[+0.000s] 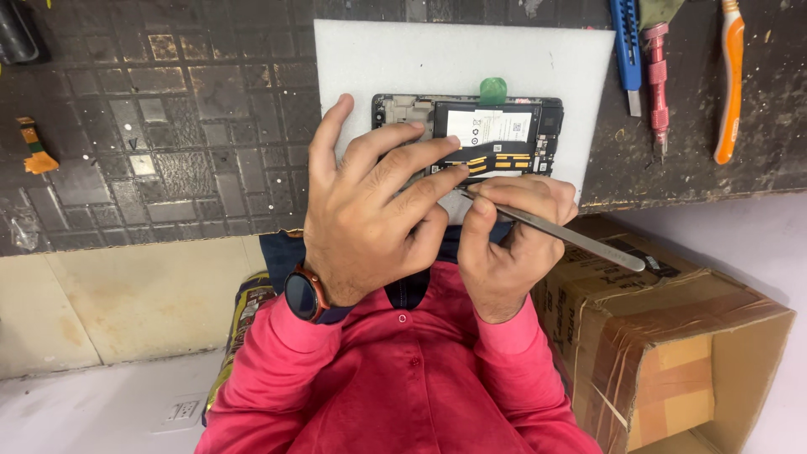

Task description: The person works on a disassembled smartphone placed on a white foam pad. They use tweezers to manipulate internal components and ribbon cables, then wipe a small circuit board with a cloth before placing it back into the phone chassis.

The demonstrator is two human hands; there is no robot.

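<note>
An opened phone (504, 126) with its back removed lies on a white foam pad (395, 59); its battery and orange flex cables show. My left hand (370, 210), with a dark watch on the wrist, rests over the phone's left part, its fingertips on the lower edge. My right hand (508, 244) grips metal tweezers (580, 240), whose tip meets the left fingertips at the phone's near edge. A green pick (493, 90) sits at the phone's far edge.
On the dark tiled worktop (168, 126), far right, lie a blue utility knife (625, 46), a red screwdriver (656, 76) and an orange-handled tool (730, 84). An orange tape scrap (35, 151) lies at the left. An open cardboard box (672, 336) stands beside my right elbow.
</note>
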